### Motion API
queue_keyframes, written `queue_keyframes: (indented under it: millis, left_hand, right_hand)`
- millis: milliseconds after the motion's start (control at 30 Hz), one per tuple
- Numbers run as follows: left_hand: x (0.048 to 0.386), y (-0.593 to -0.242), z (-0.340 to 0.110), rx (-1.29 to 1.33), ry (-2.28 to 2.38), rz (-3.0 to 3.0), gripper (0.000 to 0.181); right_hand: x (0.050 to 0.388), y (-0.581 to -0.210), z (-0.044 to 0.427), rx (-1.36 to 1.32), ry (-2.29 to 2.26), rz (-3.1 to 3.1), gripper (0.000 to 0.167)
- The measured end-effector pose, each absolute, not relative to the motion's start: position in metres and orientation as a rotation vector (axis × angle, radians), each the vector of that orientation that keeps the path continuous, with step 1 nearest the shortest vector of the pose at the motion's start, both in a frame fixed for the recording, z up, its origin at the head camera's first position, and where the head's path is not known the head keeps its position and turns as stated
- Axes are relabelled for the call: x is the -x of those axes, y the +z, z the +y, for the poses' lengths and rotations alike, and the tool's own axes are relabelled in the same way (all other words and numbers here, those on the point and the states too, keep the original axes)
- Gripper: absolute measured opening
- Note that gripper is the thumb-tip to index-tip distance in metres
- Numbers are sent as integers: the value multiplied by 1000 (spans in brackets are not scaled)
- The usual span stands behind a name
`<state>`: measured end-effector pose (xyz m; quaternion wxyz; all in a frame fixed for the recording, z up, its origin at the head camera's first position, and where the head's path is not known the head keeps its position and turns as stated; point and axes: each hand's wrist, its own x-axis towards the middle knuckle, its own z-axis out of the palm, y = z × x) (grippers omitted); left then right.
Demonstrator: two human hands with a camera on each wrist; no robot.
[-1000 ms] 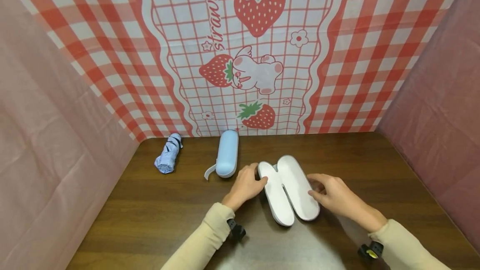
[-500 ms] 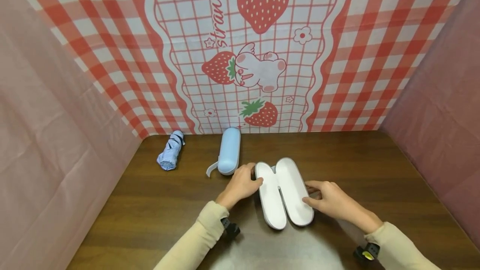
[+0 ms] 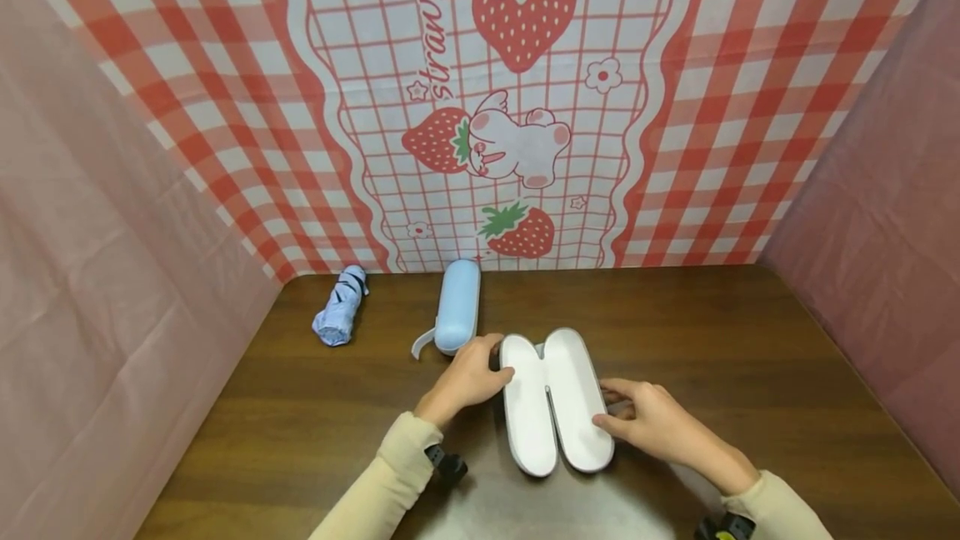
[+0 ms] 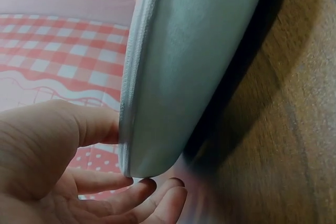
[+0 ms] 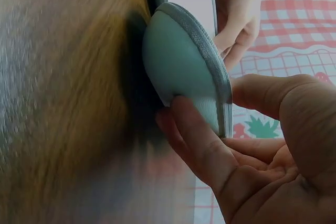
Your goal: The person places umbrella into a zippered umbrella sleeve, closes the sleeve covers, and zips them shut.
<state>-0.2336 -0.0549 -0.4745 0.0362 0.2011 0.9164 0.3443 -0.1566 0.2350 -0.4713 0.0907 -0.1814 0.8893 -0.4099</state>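
Observation:
A zip-up hard case (image 3: pixel 579 407), likely a glasses case, lies spread with both white-lined halves facing up. Its outside looks pale grey-green in the left wrist view, where a zipper edge runs along the shell (image 4: pixel 189 61). At the far left rim, my left hand (image 3: pixel 467 375) grips the case, thumb over the edge and fingers outside. My right hand (image 3: pixel 660 422) pinches the right half's outer edge near its lower end. In the right wrist view, my right fingers (image 5: pixel 202 145) touch the outer shell while the thumb lies on the other side of the rim.
Behind my left hand stands a closed light-blue case (image 3: pixel 457 307) with a pale strap. A folded blue umbrella (image 3: pixel 341 307) lies farther left on the wooden table (image 3: pixel 315 440). A strawberry-print checked cloth (image 3: pixel 517 140) hangs behind, with pink cloth (image 3: pixel 885 190) at the sides.
Both hands have moved the spread case a little left and nearer to me, and it has turned slightly straighter. The blue case and umbrella stay where they were.

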Motion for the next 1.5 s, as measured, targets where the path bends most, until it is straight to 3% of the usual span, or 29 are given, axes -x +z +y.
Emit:
queue_keyframes:
  millis: [267,633,900,1200,1500]
  left_hand:
    - [228,-472,-62,-630,1048,2806,54]
    - [226,-471,-68,-621,1056,2782,56]
    - [223,-464,-74,-587,1098,2775,56]
    - [230,-429,-103,-546,1190,2833,50]
    - [276,-379,-179,-415,1057,3094,48]
  right_hand:
    - [160,-462,233,599,-1174,2608,72]
    - [192,-466,219,378,-1434,2575,56]
    - [195,-469,209,297,-1480,2559,47]
    - [191,-466,208,293,-1493,2527,42]
    - [193,-466,209,314,-1499,2526,42]
